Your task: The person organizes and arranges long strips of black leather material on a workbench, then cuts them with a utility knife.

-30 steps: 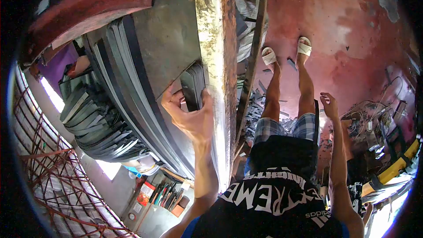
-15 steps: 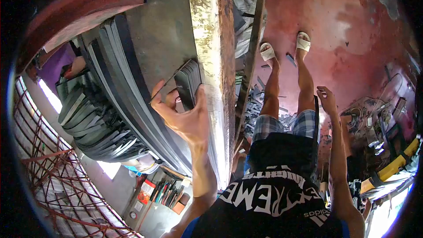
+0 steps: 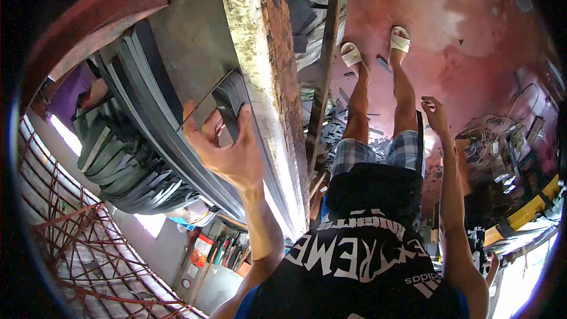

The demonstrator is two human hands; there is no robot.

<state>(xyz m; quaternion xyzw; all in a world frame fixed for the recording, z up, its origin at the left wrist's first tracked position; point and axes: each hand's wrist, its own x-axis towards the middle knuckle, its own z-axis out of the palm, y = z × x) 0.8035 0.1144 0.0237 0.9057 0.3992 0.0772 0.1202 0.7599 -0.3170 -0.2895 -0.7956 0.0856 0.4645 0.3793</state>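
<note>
My left hand reaches over the bench at left. Its thumb presses the near side of a stack of dark flat strips, and its fingers curl round the other side. A thin dark line, like a narrow band or strip edge, runs from my fingertips to the stack's far end. The stack lies beside a worn, pale-painted beam. Long dark strips run along the bench left of this hand. My right hand hangs over the floor beside my leg, its fingers loosely curled and slightly apart with nothing visible in them.
A heap of bundled dark strips is on the far left, above a rusty lattice. Cut scraps litter the red floor near my feet. Cords and tools lie at right, near a yellow bar.
My view has shifted, so the bench, left hand and stack appear farther left and slightly higher. The left hand keeps its hold, and the right hand hangs as before.
</note>
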